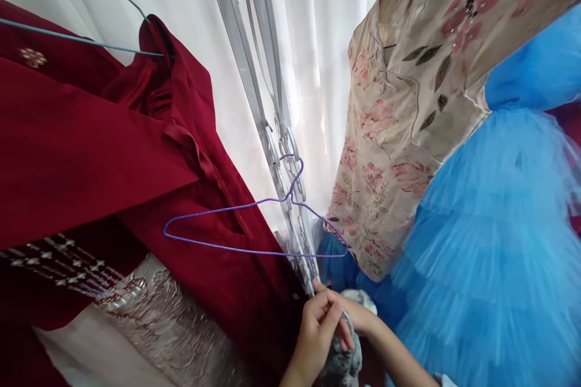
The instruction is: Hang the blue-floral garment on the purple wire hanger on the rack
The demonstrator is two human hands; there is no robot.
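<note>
My left hand point(316, 328) and my right hand point(356, 312) are close together at the bottom middle, overlapping, their fingers closed on a bunched grey-green patterned cloth point(342, 361). The cloth hangs down below my fingers, and its full shape is hidden. Just above my hands a bare purple wire hanger point(227, 210) hangs by its hook from a white metal rack point(267, 60). No garment is on this hanger.
Dark red garments point(86, 151), one with beadwork, hang at the left on a teal hanger point(91, 42). To the right hang a beige floral garment point(381, 127) and a blue tiered tulle dress point(481, 242). White curtains point(313, 24) cover the back.
</note>
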